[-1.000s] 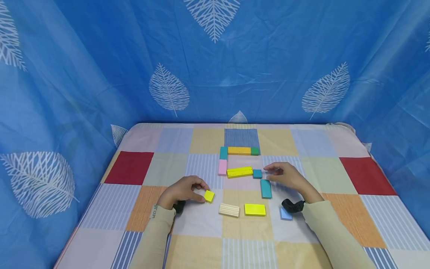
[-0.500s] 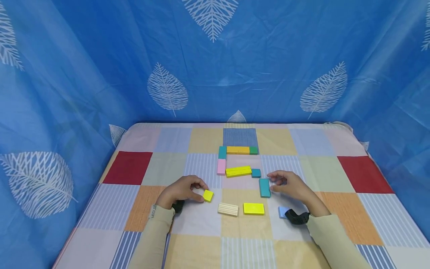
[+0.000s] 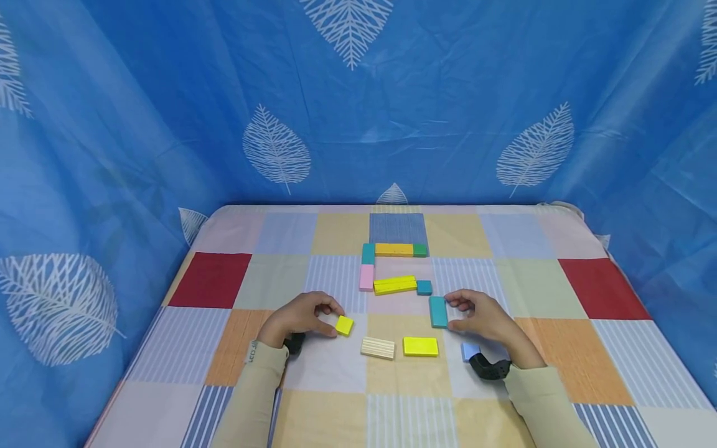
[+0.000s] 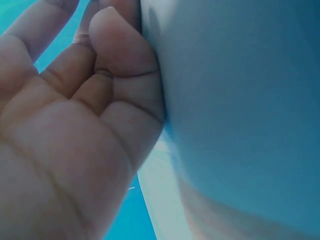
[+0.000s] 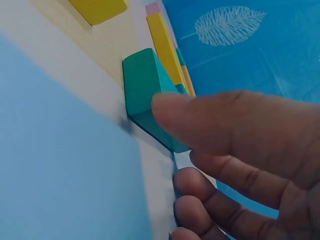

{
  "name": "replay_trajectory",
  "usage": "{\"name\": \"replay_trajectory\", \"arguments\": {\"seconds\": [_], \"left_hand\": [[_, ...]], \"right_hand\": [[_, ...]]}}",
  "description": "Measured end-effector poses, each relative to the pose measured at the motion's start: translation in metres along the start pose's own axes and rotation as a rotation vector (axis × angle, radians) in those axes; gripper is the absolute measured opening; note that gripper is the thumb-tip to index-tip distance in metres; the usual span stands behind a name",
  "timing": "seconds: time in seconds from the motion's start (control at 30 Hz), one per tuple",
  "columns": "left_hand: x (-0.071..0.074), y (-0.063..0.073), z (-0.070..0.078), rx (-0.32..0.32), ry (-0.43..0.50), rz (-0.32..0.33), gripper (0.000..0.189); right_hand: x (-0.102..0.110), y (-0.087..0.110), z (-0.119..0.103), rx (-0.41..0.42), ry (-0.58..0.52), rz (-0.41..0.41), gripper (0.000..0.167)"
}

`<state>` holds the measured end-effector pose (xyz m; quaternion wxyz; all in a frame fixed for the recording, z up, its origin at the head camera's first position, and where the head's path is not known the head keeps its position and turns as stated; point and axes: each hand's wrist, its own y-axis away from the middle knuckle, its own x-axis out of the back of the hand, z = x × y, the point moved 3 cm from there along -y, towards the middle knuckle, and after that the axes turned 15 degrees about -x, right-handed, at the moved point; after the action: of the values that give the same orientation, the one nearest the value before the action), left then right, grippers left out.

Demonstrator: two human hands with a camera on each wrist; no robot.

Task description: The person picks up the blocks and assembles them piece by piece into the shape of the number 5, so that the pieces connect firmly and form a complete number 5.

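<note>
Left hand: The left hand is bending its thumb and index finger, which are pinching the small yellow block at its left side.
Small yellow block: It is lying on the patchwork tablecloth, left of the ridged wooden block.
Right hand: The right hand is touching the teal rectangular block with its thumb; I cannot tell if the index finger is grasping also.
Teal rectangular block: It is lying just nearer than the small dark-teal block.
Near blocks: The yellow rectangular block is lying right of the ridged one, apart; the light-blue block is lying farther right, beside the black wrist strap.
Far blocks: The orange block is lying between the far teal block and the green block; the pink block is lying nearer, and two yellow sticks are lying at its right.
Backdrop: A blue curtain is hanging behind.
</note>
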<state>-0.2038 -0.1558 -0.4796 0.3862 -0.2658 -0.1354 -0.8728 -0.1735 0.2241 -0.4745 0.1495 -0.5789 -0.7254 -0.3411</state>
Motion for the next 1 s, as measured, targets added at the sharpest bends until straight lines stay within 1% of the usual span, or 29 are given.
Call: {"name": "replay_trajectory", "arguments": {"seconds": [0.17,0.33,0.5,0.7,0.83,1.0], "left_hand": [[0.000,0.000,0.001,0.031,-0.007,0.010,0.030],[-0.001,0.000,0.001,0.050,-0.002,0.015,0.030],[-0.001,0.000,0.001,0.069,0.006,0.019,0.030],[-0.002,0.000,0.001,0.067,0.001,0.015,0.030],[-0.002,0.000,0.001,0.057,-0.008,0.014,0.030],[-0.001,-0.001,0.001,0.061,-0.010,0.019,0.030]], "right_hand": [[-0.001,0.001,-0.002,0.009,0.021,0.012,0.058],[-0.003,0.001,-0.003,0.030,0.042,0.036,0.056],[-0.006,0.000,-0.005,0.026,0.071,0.056,0.056],[-0.007,0.000,-0.007,0.016,0.082,0.059,0.056],[-0.007,0.000,-0.009,0.024,0.090,0.060,0.054],[-0.006,-0.001,-0.014,0.035,0.105,0.067,0.054]]}}
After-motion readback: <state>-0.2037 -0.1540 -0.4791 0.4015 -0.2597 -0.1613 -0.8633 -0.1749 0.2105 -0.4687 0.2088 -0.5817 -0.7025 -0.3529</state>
